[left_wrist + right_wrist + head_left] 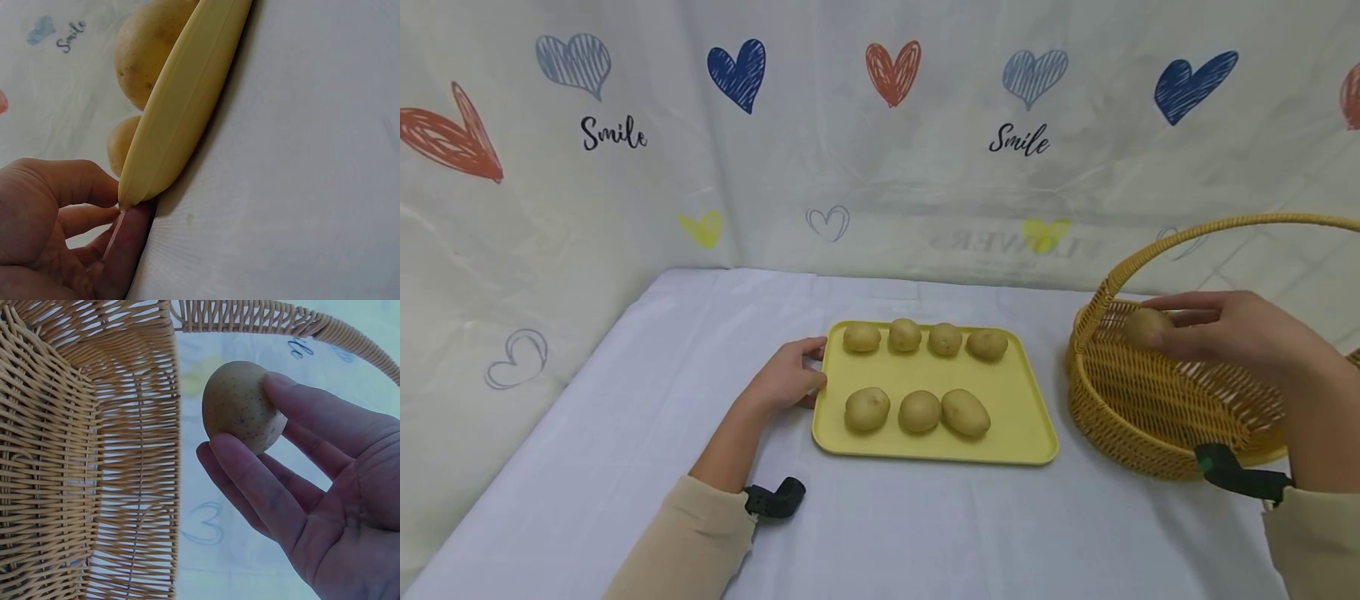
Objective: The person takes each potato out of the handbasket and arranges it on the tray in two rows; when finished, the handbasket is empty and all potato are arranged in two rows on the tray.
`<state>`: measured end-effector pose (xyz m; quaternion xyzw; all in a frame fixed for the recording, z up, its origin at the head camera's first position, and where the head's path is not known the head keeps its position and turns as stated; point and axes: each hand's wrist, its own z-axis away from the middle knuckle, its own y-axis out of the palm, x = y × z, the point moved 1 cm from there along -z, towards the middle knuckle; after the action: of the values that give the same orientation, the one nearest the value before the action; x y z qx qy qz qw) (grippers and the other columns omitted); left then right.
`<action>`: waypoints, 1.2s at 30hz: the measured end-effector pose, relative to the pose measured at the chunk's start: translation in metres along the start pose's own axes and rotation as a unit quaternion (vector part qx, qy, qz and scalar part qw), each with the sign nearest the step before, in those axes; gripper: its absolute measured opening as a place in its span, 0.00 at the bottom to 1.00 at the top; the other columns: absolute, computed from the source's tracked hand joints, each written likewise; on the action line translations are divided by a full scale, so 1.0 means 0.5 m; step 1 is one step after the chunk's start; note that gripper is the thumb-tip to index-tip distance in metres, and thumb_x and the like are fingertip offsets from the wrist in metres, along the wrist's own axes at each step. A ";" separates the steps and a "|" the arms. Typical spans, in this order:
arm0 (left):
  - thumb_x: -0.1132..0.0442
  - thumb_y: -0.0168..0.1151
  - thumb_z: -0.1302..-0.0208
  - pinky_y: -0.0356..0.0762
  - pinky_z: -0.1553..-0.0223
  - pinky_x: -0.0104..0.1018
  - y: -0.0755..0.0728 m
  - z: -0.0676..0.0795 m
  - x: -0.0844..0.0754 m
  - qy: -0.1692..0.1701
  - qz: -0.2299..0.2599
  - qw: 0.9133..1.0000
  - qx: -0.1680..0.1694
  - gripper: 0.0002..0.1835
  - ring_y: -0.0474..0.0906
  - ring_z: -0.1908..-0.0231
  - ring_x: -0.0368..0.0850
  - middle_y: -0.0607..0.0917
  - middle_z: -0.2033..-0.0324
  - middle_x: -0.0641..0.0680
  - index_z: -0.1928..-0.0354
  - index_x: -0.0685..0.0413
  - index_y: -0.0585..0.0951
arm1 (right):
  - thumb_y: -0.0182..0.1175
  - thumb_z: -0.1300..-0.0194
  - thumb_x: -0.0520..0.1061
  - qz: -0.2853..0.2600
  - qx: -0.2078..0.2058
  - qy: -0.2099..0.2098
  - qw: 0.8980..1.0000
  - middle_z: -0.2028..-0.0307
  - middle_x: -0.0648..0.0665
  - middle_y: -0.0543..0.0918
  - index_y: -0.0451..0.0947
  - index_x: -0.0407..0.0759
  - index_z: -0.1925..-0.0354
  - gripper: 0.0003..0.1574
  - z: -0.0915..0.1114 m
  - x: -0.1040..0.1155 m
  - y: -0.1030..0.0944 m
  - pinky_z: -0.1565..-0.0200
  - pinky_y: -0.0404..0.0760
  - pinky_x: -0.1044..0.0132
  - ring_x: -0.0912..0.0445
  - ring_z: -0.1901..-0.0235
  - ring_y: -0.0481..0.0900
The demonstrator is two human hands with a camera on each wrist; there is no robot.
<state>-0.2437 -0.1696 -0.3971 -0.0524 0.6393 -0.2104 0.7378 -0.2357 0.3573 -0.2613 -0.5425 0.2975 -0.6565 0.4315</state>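
Note:
My right hand (1232,333) holds a potato (1147,328) between thumb and fingers, above the wicker basket (1097,408). Close up in the right wrist view, the potato (237,406) is brown-skinned with small dark specks, beside the basket's woven rim (144,487). At the left end of a yellow tray (917,373), my left hand (786,377) pinches the edge; the left wrist view puts the thumb at the tray's rim (181,112) and a finger beneath it. Several potatoes (906,335) lie in a back row on the tray, and three potatoes (867,409) in front.
A tall arched handle (1225,223) rises over the basket at the right. White cloth covers the table (880,525). Behind it hangs a white curtain (820,150) printed with hearts and words. A black wrist strap (775,498) is on the left forearm.

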 end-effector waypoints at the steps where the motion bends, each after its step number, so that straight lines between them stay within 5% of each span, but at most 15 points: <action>1: 0.75 0.54 0.45 0.89 0.66 0.40 0.000 0.000 0.000 -0.001 0.000 1.000 0.000 0.45 0.81 0.62 0.45 0.71 0.34 0.61 0.20 0.59 0.60 | 0.62 0.35 0.73 -0.002 -0.002 0.000 1.000 0.31 0.19 0.66 0.58 0.39 0.21 0.60 0.002 -0.001 0.002 0.53 0.84 0.44 0.40 0.49 0.85; 17: 0.75 0.54 0.44 0.89 0.65 0.40 0.002 0.000 0.009 -0.003 -0.005 1.000 -0.004 0.44 0.82 0.60 0.46 0.72 0.34 0.61 0.21 0.59 0.61 | 0.64 0.35 0.70 -0.047 -0.022 0.000 0.999 0.28 0.27 0.63 0.58 0.42 0.21 0.57 0.022 -0.010 0.025 0.53 0.80 0.51 0.49 0.52 0.81; 25: 0.75 0.54 0.45 0.89 0.65 0.40 0.003 -0.002 0.009 -0.002 -0.009 1.000 -0.004 0.45 0.81 0.59 0.46 0.72 0.33 0.61 0.21 0.59 0.61 | 0.64 0.34 0.70 -0.062 -0.017 -0.004 0.998 0.25 0.25 0.59 0.55 0.45 0.19 0.58 0.043 0.003 0.033 0.44 0.74 0.34 0.30 0.34 0.64; 30: 0.75 0.54 0.45 0.89 0.65 0.41 0.003 -0.005 0.005 0.002 -0.010 1.000 -0.005 0.45 0.81 0.58 0.47 0.72 0.33 0.61 0.21 0.59 0.61 | 0.64 0.32 0.66 -0.075 -0.014 -0.016 0.997 0.25 0.29 0.61 0.57 0.49 0.19 0.53 0.046 0.001 0.045 0.44 0.76 0.43 0.37 0.34 0.66; 36: 0.76 0.54 0.44 0.90 0.65 0.41 0.004 -0.006 0.005 -0.003 -0.005 1.000 -0.005 0.45 0.81 0.57 0.48 0.71 0.33 0.61 0.20 0.59 0.60 | 0.64 0.30 0.63 -0.072 -0.015 -0.047 0.996 0.25 0.33 0.62 0.61 0.54 0.21 0.47 0.045 -0.004 0.058 0.42 0.75 0.36 0.50 0.38 0.71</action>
<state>-0.2459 -0.1683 -0.4006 -0.0600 0.6375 -0.2107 0.7386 -0.2070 0.3478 -0.2819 -0.5993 0.2468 -0.6551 0.3882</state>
